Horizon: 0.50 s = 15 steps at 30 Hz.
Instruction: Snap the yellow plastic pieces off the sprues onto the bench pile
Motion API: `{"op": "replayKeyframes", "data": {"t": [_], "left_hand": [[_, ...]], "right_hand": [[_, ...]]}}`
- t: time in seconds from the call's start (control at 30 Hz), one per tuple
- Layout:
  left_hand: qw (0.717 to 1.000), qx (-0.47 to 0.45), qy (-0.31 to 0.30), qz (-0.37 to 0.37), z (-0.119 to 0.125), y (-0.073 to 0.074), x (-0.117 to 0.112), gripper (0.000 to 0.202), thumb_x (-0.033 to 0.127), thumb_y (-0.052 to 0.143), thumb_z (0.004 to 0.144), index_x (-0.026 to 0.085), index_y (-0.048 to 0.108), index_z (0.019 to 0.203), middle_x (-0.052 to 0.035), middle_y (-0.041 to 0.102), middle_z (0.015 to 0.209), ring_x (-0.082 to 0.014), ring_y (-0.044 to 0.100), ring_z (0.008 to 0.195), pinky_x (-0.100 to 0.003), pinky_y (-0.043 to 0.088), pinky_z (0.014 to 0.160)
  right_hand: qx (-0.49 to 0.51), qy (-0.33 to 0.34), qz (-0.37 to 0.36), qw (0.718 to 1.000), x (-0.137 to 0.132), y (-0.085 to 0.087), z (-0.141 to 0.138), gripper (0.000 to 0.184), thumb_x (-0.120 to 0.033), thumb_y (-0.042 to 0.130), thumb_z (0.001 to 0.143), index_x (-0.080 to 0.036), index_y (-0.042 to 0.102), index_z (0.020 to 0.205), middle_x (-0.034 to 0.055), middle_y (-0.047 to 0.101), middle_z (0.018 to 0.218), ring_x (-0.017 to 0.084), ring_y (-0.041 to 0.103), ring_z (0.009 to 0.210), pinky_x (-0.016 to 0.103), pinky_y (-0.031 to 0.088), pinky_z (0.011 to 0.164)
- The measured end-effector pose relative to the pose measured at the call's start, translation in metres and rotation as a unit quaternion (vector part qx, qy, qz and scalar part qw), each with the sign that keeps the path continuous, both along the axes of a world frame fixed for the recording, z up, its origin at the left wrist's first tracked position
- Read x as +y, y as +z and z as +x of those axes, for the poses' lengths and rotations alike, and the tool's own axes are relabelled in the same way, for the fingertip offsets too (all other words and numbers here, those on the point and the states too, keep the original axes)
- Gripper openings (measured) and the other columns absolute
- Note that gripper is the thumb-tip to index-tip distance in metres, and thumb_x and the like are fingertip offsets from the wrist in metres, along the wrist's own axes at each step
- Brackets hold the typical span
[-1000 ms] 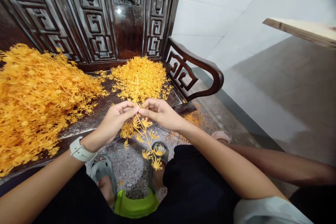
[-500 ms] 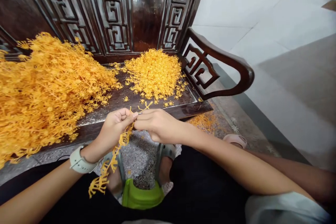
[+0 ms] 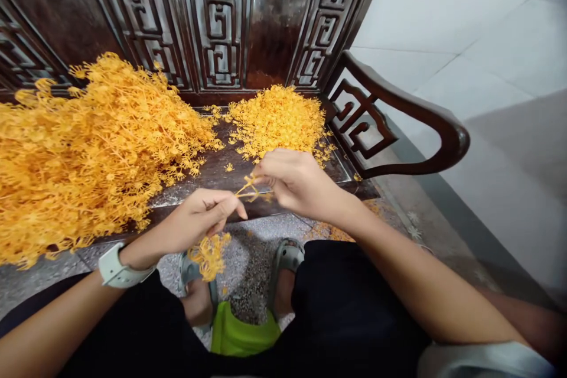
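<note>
Pinched in my left hand (image 3: 208,218) is a yellow plastic flower stem (image 3: 246,189), its thin forked end standing out past my fingertips. The flowered part (image 3: 210,257) of it hangs below my palm. My right hand (image 3: 295,180) is closed at the upper tip of that stem, fingers curled and partly hidden; whether a small tool is also in it I cannot tell. Just behind my right hand lies a pile of loose small yellow flower heads (image 3: 279,118) on the dark wooden bench (image 3: 190,180).
A large heap of yellow flower sprigs (image 3: 101,159) covers the bench's left side. The carved backrest (image 3: 270,35) rises behind, and a curved armrest (image 3: 425,124) juts out at right. Orange scraps (image 3: 332,231) lie on the floor. Between my feet is a bright green thing (image 3: 243,331).
My right hand has moved up and away from my left, opening a gap with the forked stem across it. The hanging flowers swung right and look shorter. The view shifted left.
</note>
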<state>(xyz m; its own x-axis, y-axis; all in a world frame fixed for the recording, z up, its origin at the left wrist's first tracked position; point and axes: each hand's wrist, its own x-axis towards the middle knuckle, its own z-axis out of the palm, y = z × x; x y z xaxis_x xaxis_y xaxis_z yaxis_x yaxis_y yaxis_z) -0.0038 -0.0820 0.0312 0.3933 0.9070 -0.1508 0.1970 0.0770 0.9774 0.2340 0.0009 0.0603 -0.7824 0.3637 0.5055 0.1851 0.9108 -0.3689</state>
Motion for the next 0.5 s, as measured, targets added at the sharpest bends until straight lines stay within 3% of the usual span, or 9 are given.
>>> {"op": "replayKeyframes", "data": {"t": [0.1,0.2,0.27,0.33,0.37,0.43,0.5], "left_hand": [[0.999,0.013,0.039,-0.019,0.006,0.001,-0.001,0.047,0.06,0.067,0.1,0.017,0.084,0.101,0.007,0.037,0.05,-0.0102,0.031,0.046,-0.024,0.022,0.046],[0.997,0.0,0.065,-0.041,0.016,-0.003,-0.009,0.046,0.059,0.065,0.1,0.018,0.086,0.095,0.0062,0.035,0.05,-0.01,0.027,0.047,-0.025,0.02,0.047],[0.998,-0.004,0.055,-0.043,0.022,-0.008,-0.019,0.046,0.059,0.066,0.1,0.018,0.085,0.087,0.0016,0.05,0.055,-0.0113,0.038,0.051,-0.025,0.028,0.05],[0.997,-0.004,0.06,-0.041,0.024,-0.012,-0.028,0.046,0.059,0.067,0.1,0.019,0.084,0.084,-0.0006,0.058,0.059,-0.0126,0.045,0.054,-0.026,0.037,0.054],[0.996,-0.004,0.075,-0.043,0.024,-0.013,-0.031,0.046,0.06,0.066,0.1,0.02,0.083,0.084,0.0,0.057,0.056,-0.0128,0.046,0.053,-0.026,0.04,0.056],[0.99,-0.005,0.127,-0.055,0.022,-0.014,-0.029,0.046,0.059,0.064,0.103,0.02,0.082,0.087,0.0024,0.049,0.048,-0.0129,0.046,0.051,-0.025,0.042,0.056],[0.979,-0.024,0.184,-0.084,0.018,-0.011,-0.021,0.041,0.058,0.066,0.102,0.021,0.081,0.093,0.0022,0.05,0.049,-0.0122,0.047,0.052,-0.022,0.042,0.053]], "right_hand": [[-0.051,-0.021,0.017,0.998,0.011,-0.009,0.002,0.028,0.003,0.044,0.08,-0.019,0.061,0.084,0.0021,0.06,0.077,0.016,0.053,0.074,0.031,0.04,0.07],[-0.085,-0.062,0.013,0.994,0.034,-0.014,0.013,0.027,0.0,0.047,0.076,-0.02,0.062,0.084,0.0033,0.063,0.079,0.018,0.054,0.075,0.032,0.038,0.07],[-0.069,-0.183,0.018,0.981,0.061,-0.017,0.033,0.023,-0.002,0.049,0.076,-0.02,0.062,0.081,0.0044,0.063,0.078,0.019,0.053,0.075,0.033,0.035,0.068],[-0.044,-0.352,0.006,0.935,0.087,-0.023,0.059,0.018,-0.006,0.052,0.083,-0.02,0.063,0.081,0.006,0.063,0.076,0.02,0.054,0.074,0.034,0.035,0.069],[-0.047,-0.403,-0.018,0.914,0.097,-0.028,0.071,0.014,-0.01,0.055,0.088,-0.019,0.065,0.082,0.0068,0.064,0.075,0.02,0.055,0.073,0.034,0.036,0.069],[-0.1,-0.399,-0.091,0.907,0.106,-0.043,0.083,0.013,-0.018,0.06,0.095,-0.017,0.072,0.091,0.0087,0.07,0.079,0.021,0.06,0.074,0.034,0.04,0.072],[-0.175,-0.33,-0.146,0.916,0.105,-0.06,0.08,0.019,-0.021,0.063,0.097,-0.016,0.077,0.109,0.0103,0.076,0.084,0.023,0.066,0.08,0.035,0.044,0.076]]}}
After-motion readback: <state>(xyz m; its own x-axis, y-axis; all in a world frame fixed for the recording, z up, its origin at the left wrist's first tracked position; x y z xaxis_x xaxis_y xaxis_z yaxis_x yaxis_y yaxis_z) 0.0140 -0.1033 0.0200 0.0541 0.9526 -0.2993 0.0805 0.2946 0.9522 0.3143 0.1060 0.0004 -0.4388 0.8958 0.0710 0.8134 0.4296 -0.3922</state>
